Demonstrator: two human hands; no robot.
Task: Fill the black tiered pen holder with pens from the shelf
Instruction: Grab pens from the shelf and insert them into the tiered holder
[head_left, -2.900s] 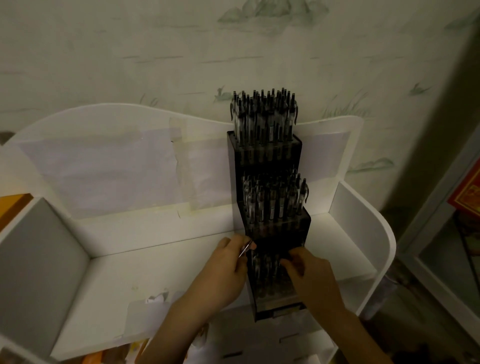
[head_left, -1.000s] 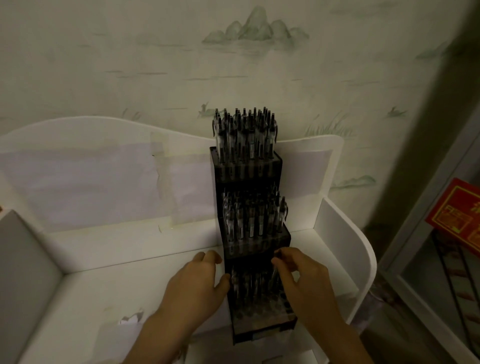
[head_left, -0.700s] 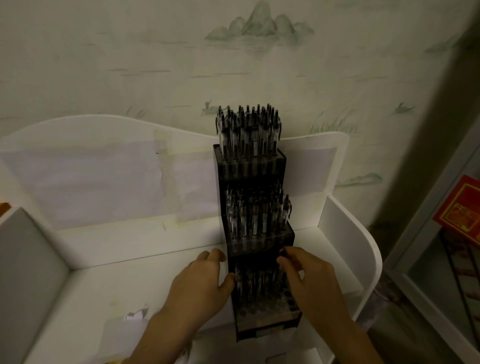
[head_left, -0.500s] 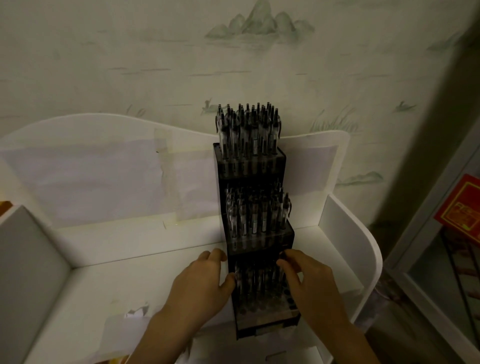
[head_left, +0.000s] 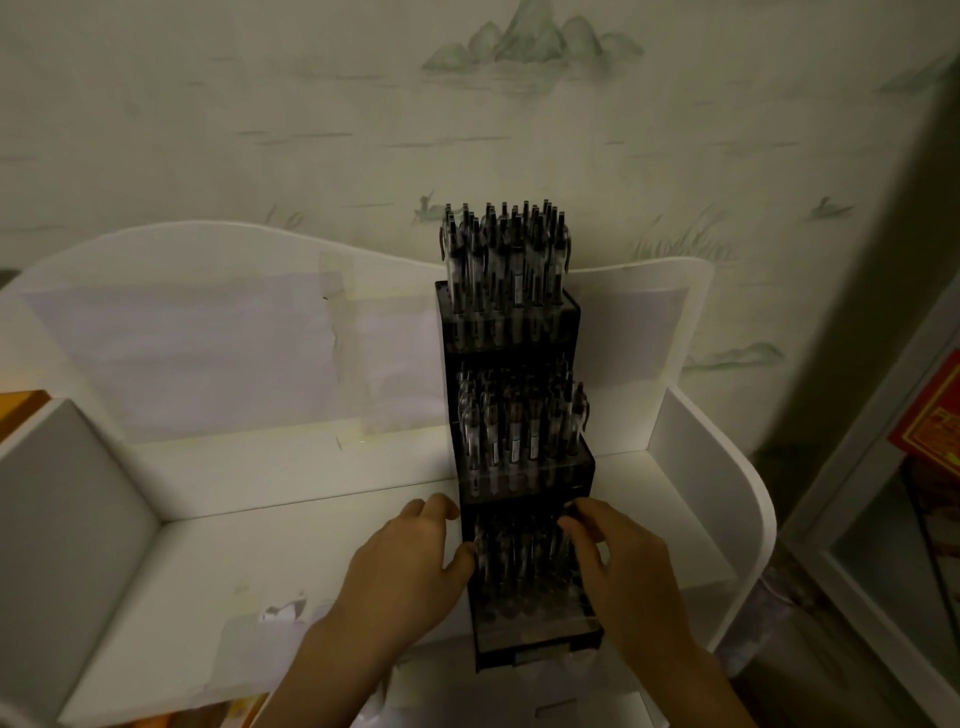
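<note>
The black tiered pen holder (head_left: 519, 364) stands on the white shelf (head_left: 291, 540), right of centre. Its top tier (head_left: 504, 254) and middle tier (head_left: 519, 431) are packed with upright pens. More pens (head_left: 514, 561) stand in the lowest tier. My left hand (head_left: 410, 566) rests against the holder's left side, thumb on the front left edge, with nothing in it. My right hand (head_left: 618, 561) reaches over the right part of the lowest tier. Its fingertips pinch the top of a pen (head_left: 569, 512) standing there. That pen's lower part is hidden by my hand.
The shelf has a tall curved back panel (head_left: 208, 312) with taped paper, and white side walls left (head_left: 62, 519) and right (head_left: 711, 499). A scrap of torn paper (head_left: 280, 608) lies on the shelf floor. A red box (head_left: 930, 415) sits in a rack at the far right.
The pen my left hand held 2.9 s ago is gone; that hand now rests on the holder's side. My right hand has lowered a pen into the lowest tier and stays there.
</note>
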